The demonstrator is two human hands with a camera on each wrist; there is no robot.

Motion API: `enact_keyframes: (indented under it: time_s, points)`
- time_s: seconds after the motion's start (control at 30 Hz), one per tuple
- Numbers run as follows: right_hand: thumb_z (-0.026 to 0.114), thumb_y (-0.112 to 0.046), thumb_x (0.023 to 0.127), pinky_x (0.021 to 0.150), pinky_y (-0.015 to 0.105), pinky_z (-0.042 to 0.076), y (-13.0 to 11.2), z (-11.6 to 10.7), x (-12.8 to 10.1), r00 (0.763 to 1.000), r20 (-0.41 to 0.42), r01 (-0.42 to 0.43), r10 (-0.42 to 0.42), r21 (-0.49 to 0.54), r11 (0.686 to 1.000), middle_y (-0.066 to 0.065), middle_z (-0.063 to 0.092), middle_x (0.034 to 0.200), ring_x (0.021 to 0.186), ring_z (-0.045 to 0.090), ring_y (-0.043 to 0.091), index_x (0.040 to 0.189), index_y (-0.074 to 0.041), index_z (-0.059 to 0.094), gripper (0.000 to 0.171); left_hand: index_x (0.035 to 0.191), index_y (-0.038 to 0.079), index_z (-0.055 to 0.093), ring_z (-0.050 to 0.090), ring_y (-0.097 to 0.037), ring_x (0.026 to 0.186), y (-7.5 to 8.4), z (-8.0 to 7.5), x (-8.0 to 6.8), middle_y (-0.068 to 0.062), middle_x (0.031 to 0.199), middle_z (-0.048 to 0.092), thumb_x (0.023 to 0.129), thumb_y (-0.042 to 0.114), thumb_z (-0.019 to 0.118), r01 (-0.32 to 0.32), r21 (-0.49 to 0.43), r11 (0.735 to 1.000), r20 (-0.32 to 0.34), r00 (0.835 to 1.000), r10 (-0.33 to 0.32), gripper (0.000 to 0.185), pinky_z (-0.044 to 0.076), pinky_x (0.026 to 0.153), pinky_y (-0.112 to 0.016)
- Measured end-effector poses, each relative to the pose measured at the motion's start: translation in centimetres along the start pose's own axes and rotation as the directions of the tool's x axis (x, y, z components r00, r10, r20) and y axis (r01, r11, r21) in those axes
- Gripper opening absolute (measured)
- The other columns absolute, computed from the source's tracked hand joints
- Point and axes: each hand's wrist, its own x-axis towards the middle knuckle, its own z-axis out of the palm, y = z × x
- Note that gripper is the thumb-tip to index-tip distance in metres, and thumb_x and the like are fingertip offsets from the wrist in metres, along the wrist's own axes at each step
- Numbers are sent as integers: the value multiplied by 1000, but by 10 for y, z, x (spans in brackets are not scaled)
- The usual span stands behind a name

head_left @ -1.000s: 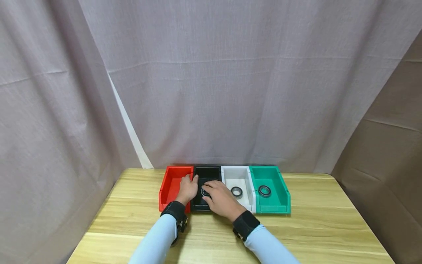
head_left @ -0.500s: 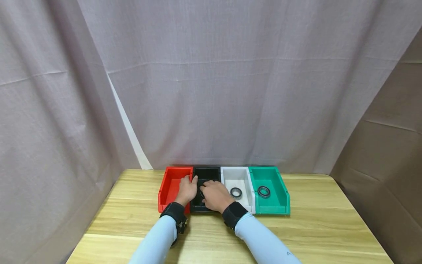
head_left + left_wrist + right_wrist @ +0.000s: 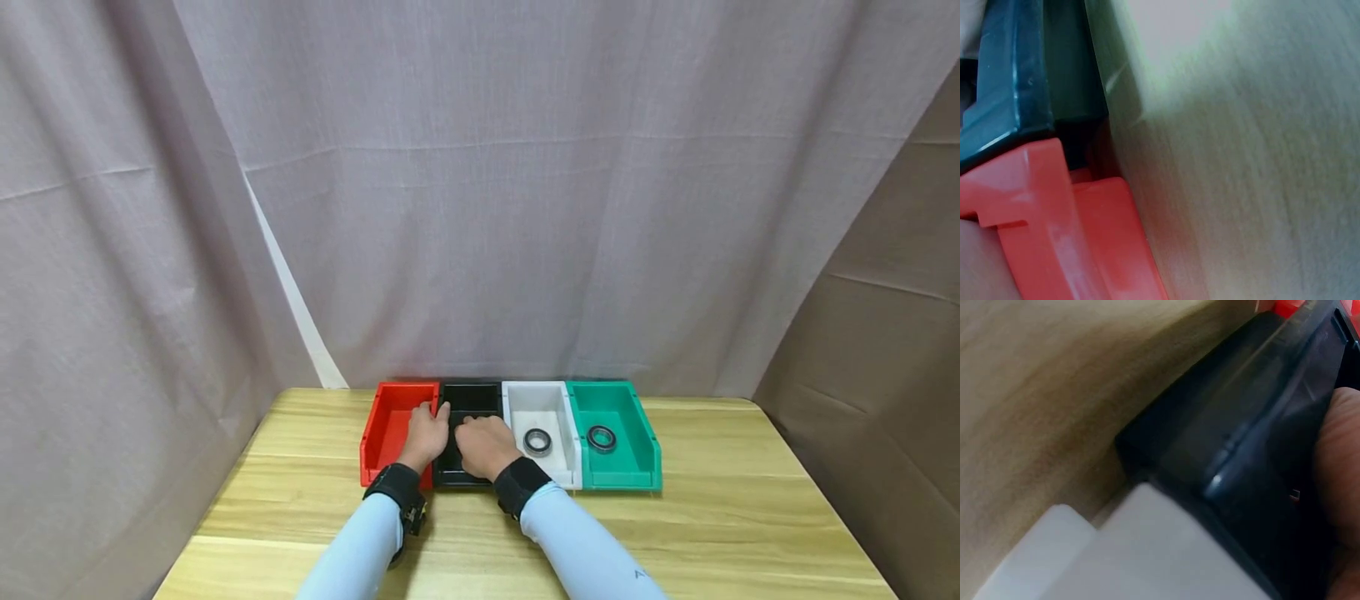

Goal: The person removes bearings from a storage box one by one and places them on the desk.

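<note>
- Red bin (image 3: 390, 421): left hand (image 3: 424, 435) resting on wall shared with black bin (image 3: 470, 397), fingers relaxed, nothing held.
- Black bin: right hand (image 3: 486, 446) inside; grip state and contents hidden.
- White bin (image 3: 543, 408): one bearing (image 3: 537, 442).
- Green bin (image 3: 617, 412): one ring bearing (image 3: 601, 437).
- All on counter (image 3: 712, 508).

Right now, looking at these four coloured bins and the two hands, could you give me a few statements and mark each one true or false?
1. Four bins stand side by side on the wooden table. True.
2. The green bin is empty. False: a metal bearing ring lies in it.
3. The white bin holds a bearing ring. True.
4. The right hand is over the green bin. False: it is over the black bin.
5. The left hand is at the wall between the red bin and the black bin. True.
</note>
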Motion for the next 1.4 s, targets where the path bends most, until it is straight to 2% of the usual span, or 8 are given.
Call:
enact_keyframes:
  time_s: [0.13, 0.37, 0.6, 0.73, 0.83, 1.03, 1.27, 1.4]
  points:
    - [81, -29, 88, 69, 38, 60, 0, 1, -1, 1000, -29, 5, -5, -8, 1000, 1, 76, 98, 84, 74, 22, 90, -20, 82, 10, 121, -11, 62, 61, -46, 104, 8, -6, -6, -30, 112, 62, 109, 35, 56, -3, -6, 1000, 5, 1000, 3, 48, 52, 88, -53]
    - [81, -32, 88, 72, 37, 60, 0, 1, -2, 1000, -17, -6, 6, -16, 1000, 2, 77, 103, 90, 75, 22, 94, -20, 83, 13, 136, -11, 55, 59, -43, 116, 27, -13, -18, -29, 126, 60, 111, 33, 54, 69, -1, 998, 58, 996, -69, 50, 50, 103, -60]
    - [80, -31, 88, 78, 37, 61, 0, 2, -3, 1000, -25, -7, 7, -1, 1000, 2, 77, 106, 95, 75, 23, 97, -20, 82, 14, 131, -12, 57, 59, -43, 113, 23, -13, -16, -29, 123, 60, 110, 33, 55, 62, -25, 998, 57, 997, -61, 50, 51, 97, -56]
    - [80, -31, 88, 81, 38, 61, -2, 1, -2, 999, -36, 12, -12, 9, 1000, 4, 77, 108, 98, 75, 24, 101, -20, 81, 17, 119, -9, 62, 62, -40, 101, 4, -8, -1, -25, 109, 63, 108, 36, 58, 39, -26, 999, 20, 999, -39, 47, 51, 81, -44]
    - [80, -31, 88, 87, 38, 61, -2, 0, -1, 999, -34, 18, -17, 14, 1000, 6, 77, 113, 104, 74, 26, 104, -19, 82, 20, 118, -9, 63, 63, -40, 101, 2, -8, 1, -24, 107, 63, 107, 39, 58, 36, -30, 999, 8, 999, -36, 49, 51, 80, -44]
    - [82, -33, 87, 103, 39, 57, 3, -1, -6, 999, -42, 30, -30, -2, 1000, 9, 75, 123, 116, 71, 28, 117, -15, 79, 35, 125, -13, 60, 62, -47, 109, 17, -12, -10, -31, 115, 63, 109, 36, 55, 27, -41, 999, 26, 999, -26, 52, 52, 91, -54]
    - [78, -29, 93, 100, 40, 56, 8, -6, -19, 986, -133, 105, -101, 20, 994, 10, 72, 119, 108, 67, 27, 129, -8, 75, 42, 134, -10, 56, 60, -39, 110, 24, -12, -16, -27, 121, 61, 111, 35, 53, 87, -40, 995, 54, 995, -85, 51, 50, 89, -48]
    - [75, -28, 98, 99, 39, 55, 9, -11, -32, 977, -165, 139, -133, 26, 990, 10, 71, 122, 110, 65, 27, 136, -6, 71, 45, 129, -12, 59, 62, -42, 106, 21, -13, -16, -29, 115, 63, 110, 36, 55, 48, -49, 998, 37, 998, -46, 52, 51, 86, -50]
